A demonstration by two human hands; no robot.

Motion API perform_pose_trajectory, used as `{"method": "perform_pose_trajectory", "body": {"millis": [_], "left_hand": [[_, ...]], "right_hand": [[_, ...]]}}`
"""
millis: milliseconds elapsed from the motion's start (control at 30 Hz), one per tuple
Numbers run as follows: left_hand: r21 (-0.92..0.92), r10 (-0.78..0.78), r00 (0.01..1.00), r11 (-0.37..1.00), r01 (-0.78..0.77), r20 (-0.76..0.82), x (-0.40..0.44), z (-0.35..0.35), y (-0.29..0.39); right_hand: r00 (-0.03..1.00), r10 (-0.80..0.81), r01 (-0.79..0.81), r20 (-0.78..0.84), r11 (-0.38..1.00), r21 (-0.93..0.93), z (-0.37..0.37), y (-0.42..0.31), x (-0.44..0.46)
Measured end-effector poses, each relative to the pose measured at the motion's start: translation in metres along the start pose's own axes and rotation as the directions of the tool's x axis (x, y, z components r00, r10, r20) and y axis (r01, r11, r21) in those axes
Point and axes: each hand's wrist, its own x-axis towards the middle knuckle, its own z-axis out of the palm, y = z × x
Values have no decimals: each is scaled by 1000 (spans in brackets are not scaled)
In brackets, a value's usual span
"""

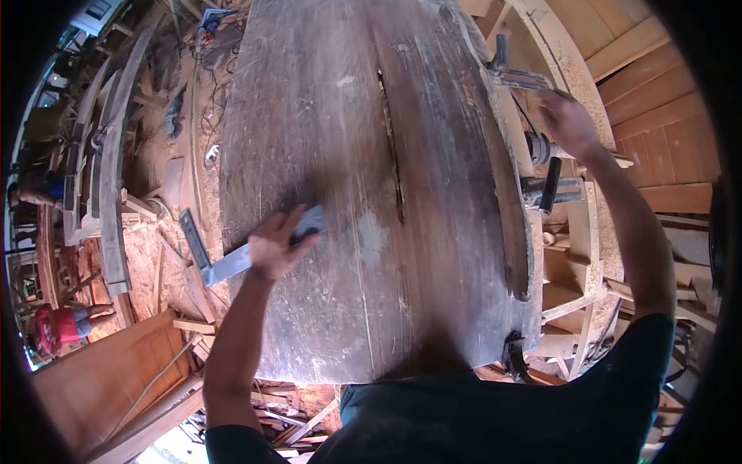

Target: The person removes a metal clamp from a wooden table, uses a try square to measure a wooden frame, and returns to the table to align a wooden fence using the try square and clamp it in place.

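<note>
In the head view, the left hand [282,241] is over a metal square [230,265], on the wide wooden board [332,301]. Its fingers are half spread; blur hides whether they grip, so I cannot tell. The square's dark arm [194,240] points outward, left of this hand. The square looks thin, stiff and rather light, maybe slippery; its thick arm seems the better hold. The right hand [568,124] is bent beside a clamp [525,78]; its grip I cannot tell. The clamp looks heavy and rigid, best taken by its handle [502,51].
</note>
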Motion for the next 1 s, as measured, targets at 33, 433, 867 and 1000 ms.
{"method": "perform_pose_trajectory", "body": {"millis": [33,433,867,1000], "left_hand": [[-17,20,1000,1000,-20,11,15,4,19],[42,-73,994,996,77,-83,71,63,88],[2,152,980,988,-153,-125,128,80,63],[-85,214,960,969,-232,-182,132,88,62]], "right_hand": [[998,-63,62,1,981,186,22,-11,15],[969,-235,159,78,830,535,140,-169,105],[972,-233,181,22,808,561,161,-159,114],[975,-211,128,66,784,607,172,-155,123]]}}
